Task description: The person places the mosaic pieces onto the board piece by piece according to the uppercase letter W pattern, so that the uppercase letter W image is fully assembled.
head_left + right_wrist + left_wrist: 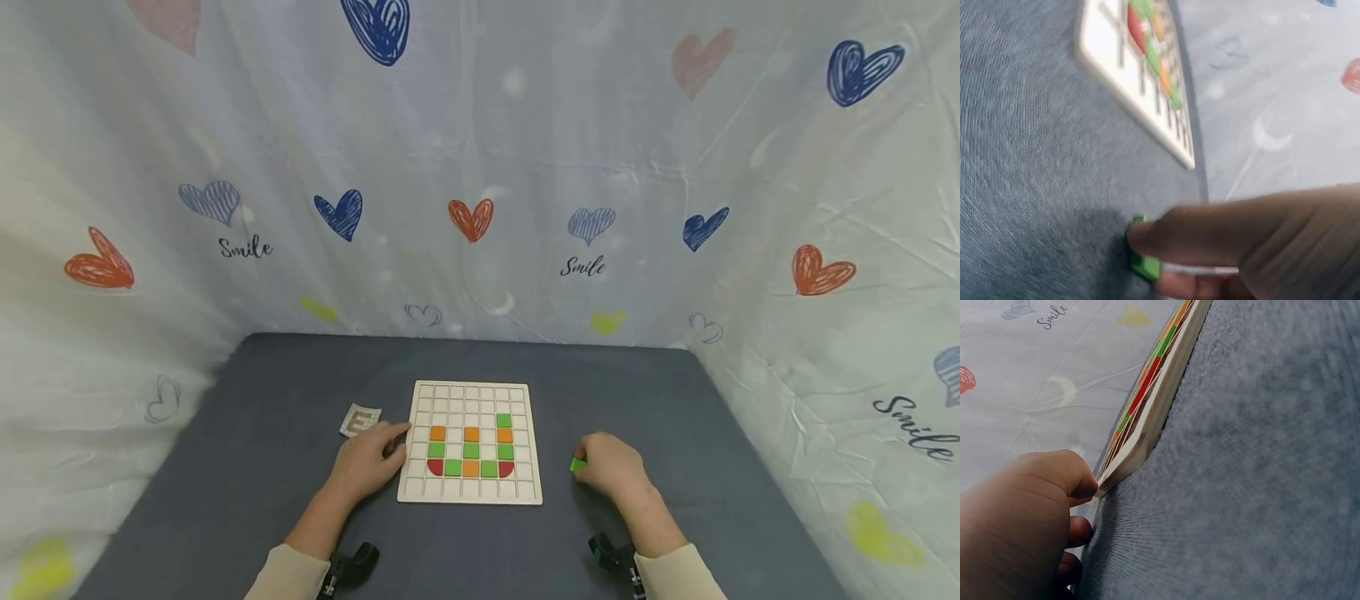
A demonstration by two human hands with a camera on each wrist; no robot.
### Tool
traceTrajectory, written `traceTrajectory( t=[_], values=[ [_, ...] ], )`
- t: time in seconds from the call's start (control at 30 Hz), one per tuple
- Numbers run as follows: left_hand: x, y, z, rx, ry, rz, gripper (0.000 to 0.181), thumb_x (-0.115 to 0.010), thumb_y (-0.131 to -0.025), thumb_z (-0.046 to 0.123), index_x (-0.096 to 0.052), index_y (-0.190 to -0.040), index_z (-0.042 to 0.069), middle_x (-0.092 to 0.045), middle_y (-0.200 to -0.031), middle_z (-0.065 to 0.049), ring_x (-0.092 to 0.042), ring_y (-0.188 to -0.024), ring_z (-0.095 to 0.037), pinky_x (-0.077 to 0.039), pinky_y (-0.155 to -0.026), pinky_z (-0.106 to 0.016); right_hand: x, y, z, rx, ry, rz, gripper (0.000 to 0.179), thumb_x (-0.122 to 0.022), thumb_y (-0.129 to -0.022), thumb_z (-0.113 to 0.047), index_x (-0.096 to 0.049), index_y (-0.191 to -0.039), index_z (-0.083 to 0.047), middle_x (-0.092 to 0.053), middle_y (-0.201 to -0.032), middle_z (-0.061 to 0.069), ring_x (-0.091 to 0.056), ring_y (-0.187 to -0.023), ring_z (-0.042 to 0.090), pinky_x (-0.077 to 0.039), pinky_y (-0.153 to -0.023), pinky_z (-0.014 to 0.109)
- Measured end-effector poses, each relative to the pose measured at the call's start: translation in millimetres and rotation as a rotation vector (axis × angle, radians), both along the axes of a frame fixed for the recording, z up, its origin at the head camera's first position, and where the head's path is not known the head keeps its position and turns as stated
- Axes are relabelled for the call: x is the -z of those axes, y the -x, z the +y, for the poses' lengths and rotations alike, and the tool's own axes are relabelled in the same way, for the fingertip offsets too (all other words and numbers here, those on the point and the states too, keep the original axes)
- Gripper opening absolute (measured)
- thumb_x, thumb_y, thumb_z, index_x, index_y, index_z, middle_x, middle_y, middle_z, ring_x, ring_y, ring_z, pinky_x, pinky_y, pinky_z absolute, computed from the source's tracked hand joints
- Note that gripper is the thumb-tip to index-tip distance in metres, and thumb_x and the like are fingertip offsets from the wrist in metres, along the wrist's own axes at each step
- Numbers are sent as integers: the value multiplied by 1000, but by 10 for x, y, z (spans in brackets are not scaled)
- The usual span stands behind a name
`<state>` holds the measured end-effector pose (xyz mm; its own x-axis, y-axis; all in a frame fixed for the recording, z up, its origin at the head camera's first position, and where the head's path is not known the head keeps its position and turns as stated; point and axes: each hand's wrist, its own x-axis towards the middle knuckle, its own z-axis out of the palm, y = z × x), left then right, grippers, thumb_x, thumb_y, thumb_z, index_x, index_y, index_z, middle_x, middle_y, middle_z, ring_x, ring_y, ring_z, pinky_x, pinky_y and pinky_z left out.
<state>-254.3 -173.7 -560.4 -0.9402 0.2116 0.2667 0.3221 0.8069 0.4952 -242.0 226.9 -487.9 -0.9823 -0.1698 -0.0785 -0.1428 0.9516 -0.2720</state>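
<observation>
A pale wooden grid board (423,493) lies flat on the table, with green, orange and red tiles in several of its cells. At its left edge, my left hand (367,460) touches the rim with its fingertips; in the left wrist view, the hand (1029,512) meets the board's edge (1138,447). To the right of the board, apart from it, my right hand (613,467) pinches a small green block (577,464). Thumb and fingers hold that block (1145,265) low over the cloth in the right wrist view, which is blurred.
A small printed card (360,419) lies left of the board, just beyond my left hand. Dark grey cloth (480,546) covers the table. A pale curtain (525,167) with printed hearts hangs behind and along both sides.
</observation>
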Motion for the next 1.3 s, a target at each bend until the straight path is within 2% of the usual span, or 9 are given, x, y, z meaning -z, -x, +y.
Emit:
traceTrajectory(
  t=[0.13, 0.3, 0.5, 0.57, 0.67, 0.8, 0.97, 1.1, 1.3],
  values=[
    [-1, 17, -17, 5, -1, 25, 35, -68, -96, 19, -72, -131, 15, -40, -72, 11, -29, -50, -8, -28, -51, -29, -33, 75, -70, -19, -24, 39, 13, -76, -71, -6, -73, -83, -11, -65, -81, 1, -49, -63, 16, -43, -56, 36],
    [-15, 45, -47, 7, 7, 36, 35, -68, -95, 19, -73, -130, 15, -40, -72, 11, -29, -51, -8, -28, -50, -28, -162, 273, -276, -65, -4, 19, 14, -77, -78, -12, -75, -91, -13, -64, -82, -2, -50, -66, 15, -44, -60, 37],
    [-35, 73, -62, 5, 18, -10, 37, -66, -97, 21, -71, -133, 17, -41, -73, 10, -31, -51, -9, -29, -52, -29, -334, 502, -674, -192, 28, -14, 23, -77, -84, -15, -76, -107, -13, -64, -83, -3, -54, -70, 14, -46, -65, 36],
    [-31, 79, -55, 3, 23, -29, 37, -65, -97, 22, -71, -134, 18, -42, -74, 10, -32, -52, -10, -29, -53, -29, -371, 555, -812, -244, 22, -24, 23, -77, -84, -17, -76, -107, -14, -65, -86, -5, -56, -73, 13, -49, -68, 36],
    [-24, 75, -45, -2, 27, -40, 37, -65, -98, 22, -70, -134, 18, -42, -74, 9, -32, -52, -10, -29, -53, -29, -389, 620, -1025, -323, 34, -38, 18, -73, -84, -14, -75, -101, -14, -59, -74, -6, -50, -65, 12, -45, -65, 35],
    [-12, 59, -35, -6, 28, -32, 37, -67, -97, 21, -71, -134, 18, -41, -74, 10, -31, -51, -10, -29, -52, -29, -337, 713, -1305, -392, 36, -53, 15, -73, -87, -17, -75, -101, -15, -57, -76, -6, -48, -66, 12, -43, -65, 33],
    [-12, 39, -15, 7, 17, -29, 36, -68, -97, 20, -71, -133, 16, -41, -74, 10, -32, -52, -9, -29, -53, -29, -234, 817, -1612, -423, 3, -74, 20, -76, -89, -25, -79, -107, -18, -66, -105, -4, -57, -85, 13, -51, -78, 33],
    [-16, 31, -11, 10, 18, -40, 36, -68, -97, 20, -71, -132, 16, -41, -74, 10, -32, -53, -9, -30, -53, -30, -147, 874, -1811, -432, -9, -99, 20, -76, -92, -30, -81, -107, -18, -70, -103, -4, -60, -84, 11, -52, -80, 33],
    [-4, 30, -25, 4, 22, -42, 36, -68, -97, 19, -71, -133, 16, -41, -74, 9, -32, -53, -9, -30, -53, -30, -8, 918, -1969, -401, -62, -55, 18, -75, -95, -30, -83, -109, -22, -75, -107, -7, -65, -88, 9, -53, -80, 31]
  ],
)
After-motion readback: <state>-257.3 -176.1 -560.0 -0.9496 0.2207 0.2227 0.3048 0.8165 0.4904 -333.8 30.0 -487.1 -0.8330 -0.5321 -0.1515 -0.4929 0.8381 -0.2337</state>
